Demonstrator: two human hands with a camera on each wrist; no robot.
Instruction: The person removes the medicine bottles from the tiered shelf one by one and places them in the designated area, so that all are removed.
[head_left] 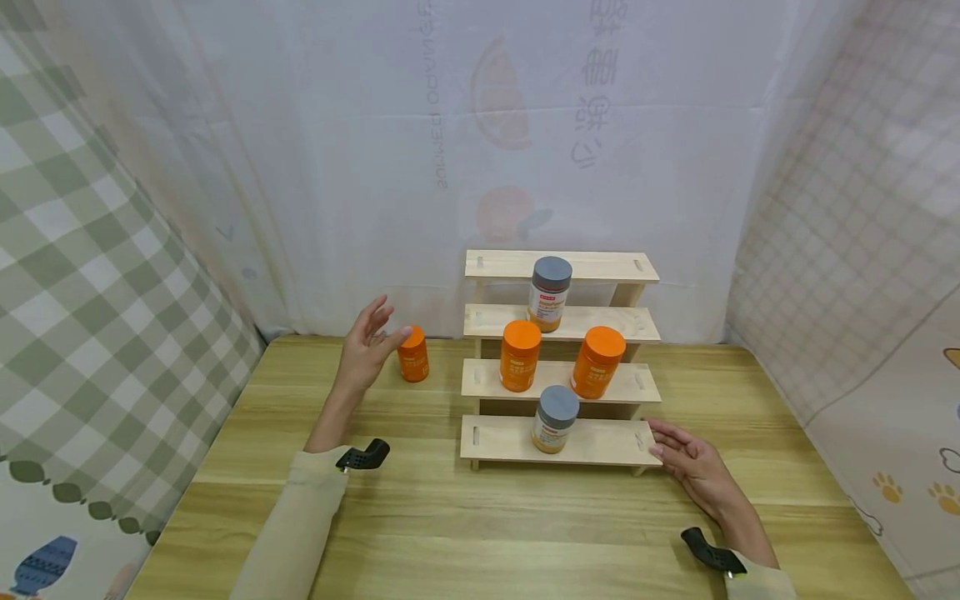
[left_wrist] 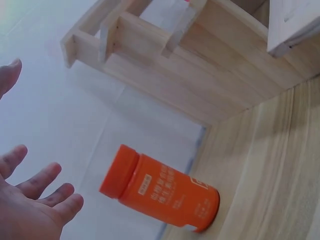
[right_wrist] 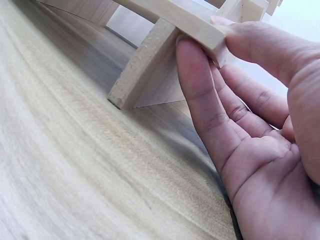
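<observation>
My left hand is raised with its fingers spread, just left of an orange bottle that stands on the table. In the head view the thumb overlaps the orange cap, while the left wrist view shows the palm apart from the bottle. Over at the right, my right hand pinches the end of the lowest board of a stepped wooden shelf. The right wrist view has the thumb above that board and the index finger under it.
On the steps stand two orange bottles side by side, a grey-capped jar higher up and another grey-capped jar on the lowest board. A white cloth hangs behind the wooden table; a checked cloth borders the left.
</observation>
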